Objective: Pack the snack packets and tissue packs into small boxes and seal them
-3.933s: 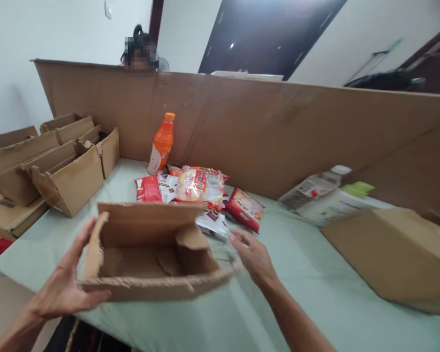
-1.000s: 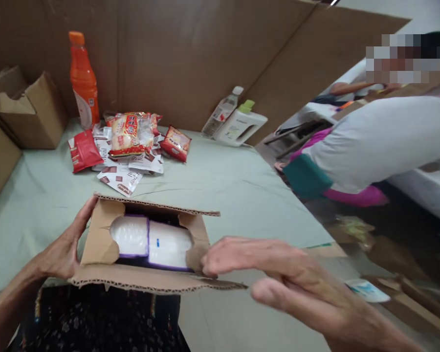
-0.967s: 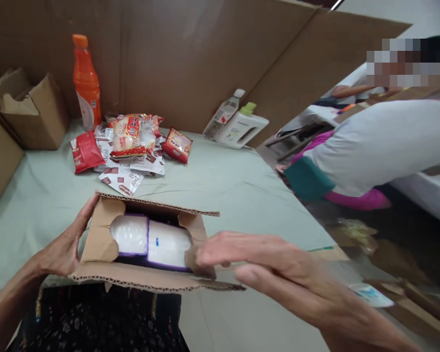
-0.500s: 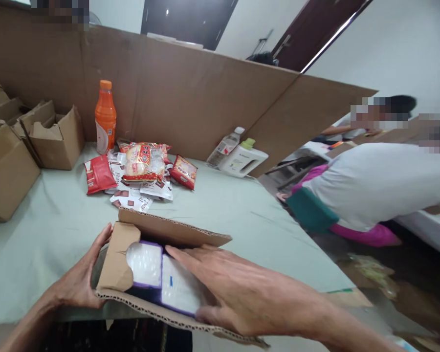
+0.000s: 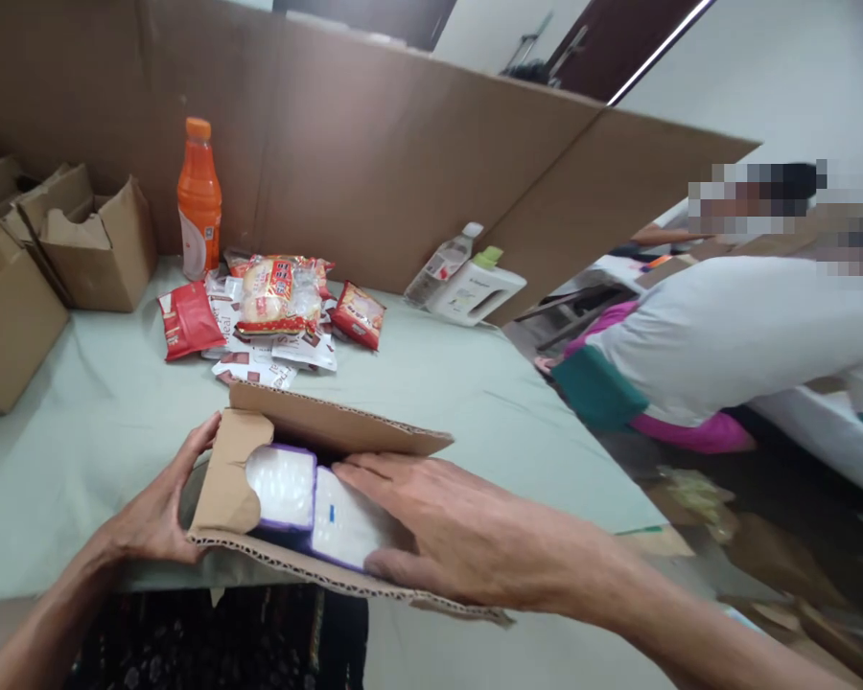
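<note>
An open cardboard box (image 5: 226,474) lies near the table's front edge, its flaps standing up. My left hand (image 5: 151,513) grips the box's left end, thumb at the far corner and fingers at the near one. Inside are two white packs with purple edges: a smaller white pack (image 5: 284,487) at the left, partly under the end flap, and a larger white pack (image 5: 345,527) with a small blue mark beside it. My right hand (image 5: 450,527) is closed around the larger pack, thumb on the near side, fingers on the far side. The hand hides the box's right end.
Beyond the box lie snack packets (image 5: 269,302) in red and white wrappers. An orange bottle (image 5: 199,201) stands behind them, with open cardboard boxes (image 5: 97,240) at the left. A clear bottle (image 5: 446,264) and a white jug (image 5: 475,287) lean against the cardboard partition (image 5: 374,153). People (image 5: 748,326) work at the right.
The view has tilted slightly downward, so everything sits higher in the picture. Both hands keep their places on the box and the larger pack.
</note>
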### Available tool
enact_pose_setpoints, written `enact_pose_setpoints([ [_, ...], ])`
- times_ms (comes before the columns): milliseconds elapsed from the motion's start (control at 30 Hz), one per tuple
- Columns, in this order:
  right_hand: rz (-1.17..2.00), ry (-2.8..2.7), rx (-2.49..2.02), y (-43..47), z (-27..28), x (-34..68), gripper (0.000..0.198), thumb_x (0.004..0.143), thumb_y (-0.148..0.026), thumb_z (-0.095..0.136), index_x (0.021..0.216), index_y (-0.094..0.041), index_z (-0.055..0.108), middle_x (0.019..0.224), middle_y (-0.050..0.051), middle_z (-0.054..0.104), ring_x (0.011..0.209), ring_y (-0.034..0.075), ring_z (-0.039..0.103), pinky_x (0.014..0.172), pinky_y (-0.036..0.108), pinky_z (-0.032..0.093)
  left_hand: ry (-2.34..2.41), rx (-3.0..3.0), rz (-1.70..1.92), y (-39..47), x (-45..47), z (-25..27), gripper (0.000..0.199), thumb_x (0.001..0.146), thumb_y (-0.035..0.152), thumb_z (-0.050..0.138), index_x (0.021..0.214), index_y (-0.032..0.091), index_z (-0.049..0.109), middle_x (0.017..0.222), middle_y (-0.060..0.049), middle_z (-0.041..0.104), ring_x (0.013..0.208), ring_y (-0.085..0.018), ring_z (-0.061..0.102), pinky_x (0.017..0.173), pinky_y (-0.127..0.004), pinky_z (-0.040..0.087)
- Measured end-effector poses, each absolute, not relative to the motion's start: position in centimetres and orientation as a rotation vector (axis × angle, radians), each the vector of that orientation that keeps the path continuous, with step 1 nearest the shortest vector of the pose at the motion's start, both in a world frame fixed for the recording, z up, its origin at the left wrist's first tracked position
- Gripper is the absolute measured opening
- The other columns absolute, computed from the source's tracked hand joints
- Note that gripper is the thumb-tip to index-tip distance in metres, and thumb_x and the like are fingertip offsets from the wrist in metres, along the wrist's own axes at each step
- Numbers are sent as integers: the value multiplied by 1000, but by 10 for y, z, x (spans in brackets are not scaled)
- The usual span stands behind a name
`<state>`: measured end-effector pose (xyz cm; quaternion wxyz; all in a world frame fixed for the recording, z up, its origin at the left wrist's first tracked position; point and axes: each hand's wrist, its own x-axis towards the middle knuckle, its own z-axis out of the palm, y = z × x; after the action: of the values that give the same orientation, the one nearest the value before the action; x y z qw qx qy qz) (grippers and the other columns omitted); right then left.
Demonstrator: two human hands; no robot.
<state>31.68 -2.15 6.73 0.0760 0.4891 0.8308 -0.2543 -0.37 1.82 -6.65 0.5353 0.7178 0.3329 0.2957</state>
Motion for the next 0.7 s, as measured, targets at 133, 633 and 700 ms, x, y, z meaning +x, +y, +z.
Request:
enact_pose_setpoints([
  [133,-652,2571,1388,-27,83,314,54,85,-23,60,137,-10,66,134,21,72,119,34,70,104,49,56,832,1701,699,20,-3,-67,135,67,77,86,170,29,13,177,-16,18,160,-51,18,130,-69,15],
  [633,-294,2452,1402,-37,74,335,33,87,-37,76,112,-16,73,110,14,77,104,34,73,98,52,55,806,1746,743,25,-7,-75,135,61,88,81,169,35,20,177,-12,20,160,-53,16,130,-69,14],
  [700,-175,2547,1383,-39,69,335,56,87,-48,76,127,-10,69,116,19,76,111,36,71,100,52,54,809,1732,744,23,-6,-74,135,62,88,80,169,35,18,176,-12,21,160,-52,18,130,-69,16],
])
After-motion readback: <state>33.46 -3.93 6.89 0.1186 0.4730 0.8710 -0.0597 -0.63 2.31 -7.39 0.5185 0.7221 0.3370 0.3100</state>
